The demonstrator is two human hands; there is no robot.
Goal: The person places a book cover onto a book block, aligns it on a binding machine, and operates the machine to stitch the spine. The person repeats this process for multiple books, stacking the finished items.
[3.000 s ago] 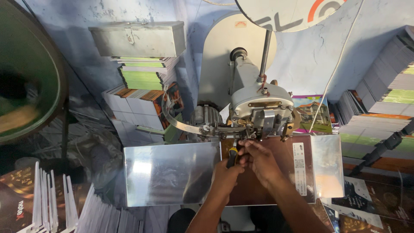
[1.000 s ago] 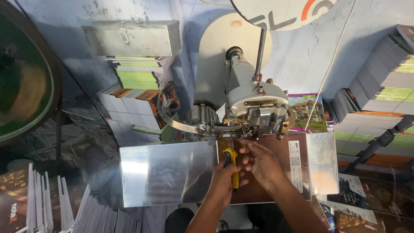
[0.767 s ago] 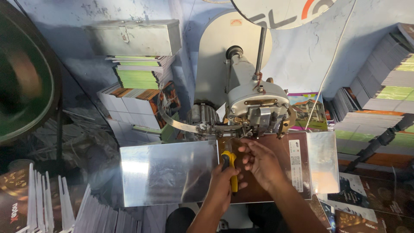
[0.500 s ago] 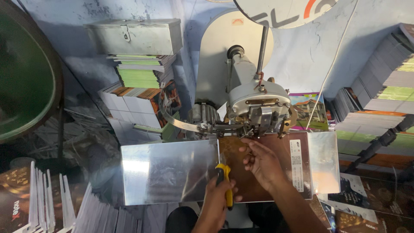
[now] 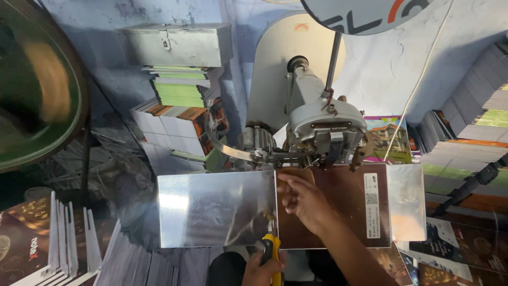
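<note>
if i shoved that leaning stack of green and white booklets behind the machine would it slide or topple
The stack of booklets would probably shed layers rather than move as one block: its tiers sit offset and skewed. The grey metal box resting on top likely adds weight, so a low push may tip it. The thin glossy covers look apt to slip over each other.

One view only, worn on the person's head, looking steeply down and slightly forward onto the grey stitching machine (image 5: 325, 132). Machine sits upper centre, close. Just below it, the shiny metal work table (image 5: 211, 209) fills mid-frame. Lens sits near: both forearms enter from the bottom edge. Left of the machine, stacked booklets (image 5: 177, 114); behind it, blue wall (image 5: 465, 32). No second view to share.
</note>
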